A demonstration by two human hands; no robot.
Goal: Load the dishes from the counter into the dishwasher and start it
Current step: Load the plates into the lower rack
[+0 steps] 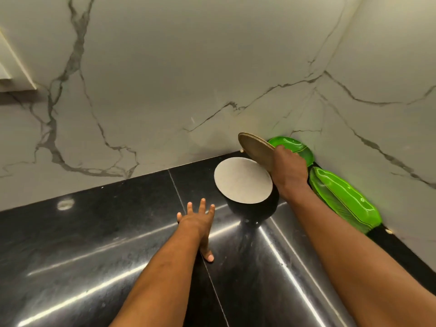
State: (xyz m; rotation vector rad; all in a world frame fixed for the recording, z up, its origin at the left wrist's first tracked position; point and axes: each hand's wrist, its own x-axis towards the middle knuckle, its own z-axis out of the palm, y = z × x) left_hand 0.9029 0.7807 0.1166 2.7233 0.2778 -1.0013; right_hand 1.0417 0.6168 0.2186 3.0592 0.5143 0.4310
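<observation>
My right hand (pixel 289 172) grips a round brown plate (pixel 256 148) by its near edge and holds it tilted above the counter corner. Just below it stands a black bowl with a pale grey inside (pixel 243 180). Behind my right hand lies a green leaf-shaped dish (pixel 291 145), and a second, longer green leaf dish (pixel 344 199) leans along the right wall. My left hand (pixel 197 220) hovers over the black counter (pixel 94 244) with fingers spread, holding nothing, a little left of the bowl.
Marble-patterned walls meet in the corner behind the dishes. A pale ledge (pixel 14 74) juts out at the upper left. The glossy black counter stretches to the left and toward me.
</observation>
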